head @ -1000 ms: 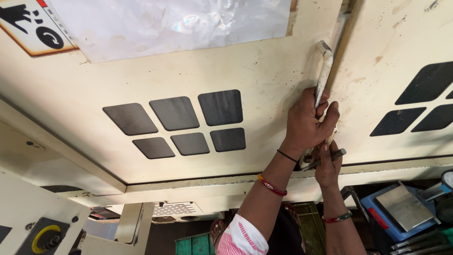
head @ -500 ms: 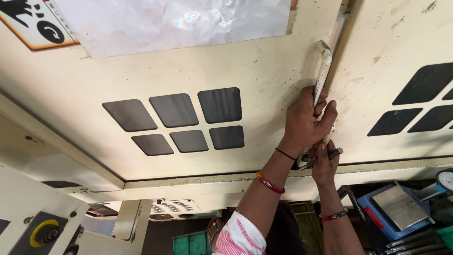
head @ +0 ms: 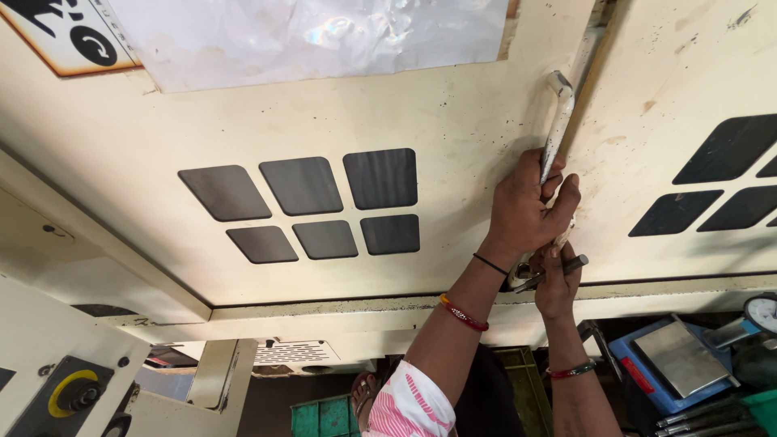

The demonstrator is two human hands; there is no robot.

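**Handle grip and tool at the panel seam**

My left hand (head: 526,212) is clenched round the lower part of the cream handle (head: 557,129), right of centre in the frame. The handle is a bent bar fixed to the cream panel (head: 453,105) beside the vertical seam; its upper end turns into the panel near the top of the frame.

My right hand (head: 557,283) sits just below the left, fingers closed on a small dark metal tool (head: 558,269) whose tip points right. What the tool bears on is hidden behind my hands.

Judgement on handling: the handle looks like rigid painted metal, smooth and worn, so it may be slippery under a damp palm. It should take a firm pull without flexing. The straight middle run, where my left hand already wraps it, is the sound place to hold; the bent top end offers less purchase. The tool appears thin, stiff and light, best pinched close to its working end.

Six dark windows (head: 312,206) lie at centre frame, and a blue tray (head: 647,364) sits at lower right.
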